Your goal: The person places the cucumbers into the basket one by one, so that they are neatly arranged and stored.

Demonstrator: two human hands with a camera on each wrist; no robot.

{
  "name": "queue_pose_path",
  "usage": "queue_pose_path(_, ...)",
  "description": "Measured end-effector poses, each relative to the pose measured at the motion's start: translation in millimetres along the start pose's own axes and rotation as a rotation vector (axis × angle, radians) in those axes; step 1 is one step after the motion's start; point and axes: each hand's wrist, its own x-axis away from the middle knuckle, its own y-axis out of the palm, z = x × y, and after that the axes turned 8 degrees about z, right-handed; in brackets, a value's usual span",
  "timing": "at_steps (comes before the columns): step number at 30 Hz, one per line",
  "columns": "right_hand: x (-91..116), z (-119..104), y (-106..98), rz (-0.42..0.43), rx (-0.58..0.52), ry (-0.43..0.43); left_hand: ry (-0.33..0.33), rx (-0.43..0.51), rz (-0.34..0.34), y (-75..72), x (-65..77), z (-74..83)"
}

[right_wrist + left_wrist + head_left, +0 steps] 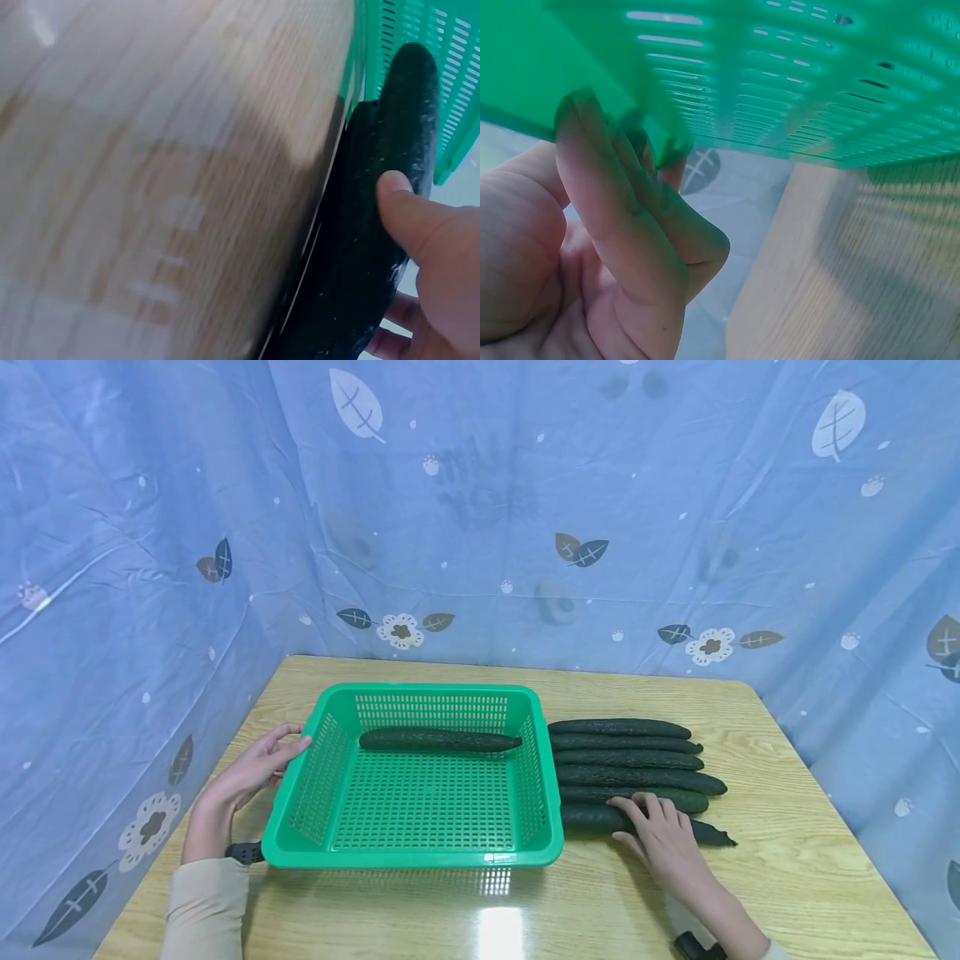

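Observation:
A green plastic basket [412,860] with slotted walls stands left of the table's middle. One long dark green cucumber [440,740] lies inside, near its far wall. My left hand [255,768] grips the basket's left rim, thumb on one side and curled fingers on the other in the left wrist view. At the basket's right, several cucumbers [628,758] lie side by side in a row. Over the nearest cucumber [588,818] in that row, my right hand [663,843] curls its thumb and fingers; the right wrist view shows the thumb [397,199] against the dark skin.
The wooden table [795,877] has a glossy top that reflects light near its front edge. A blue patterned cloth [480,510] hangs behind it and along both sides. The left ends of the row lie close against the basket's right side.

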Motion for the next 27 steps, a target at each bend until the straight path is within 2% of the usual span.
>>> queue_pose_path(9,-6.0,1.8,-14.6,0.038,0.003,-0.019,-0.008,0.002,0.000,-0.7,-0.7,-1.5)
queue_pose_path(18,-12.2,13.4,-21.8,-0.044,-0.073,0.045,-0.027,-0.031,0.018,0.0,-1.6,-0.5)
queue_pose_path(27,-25.3,19.8,-31.4,0.010,-0.071,-0.005,-0.025,-0.032,0.025,-0.5,-1.1,-0.5)
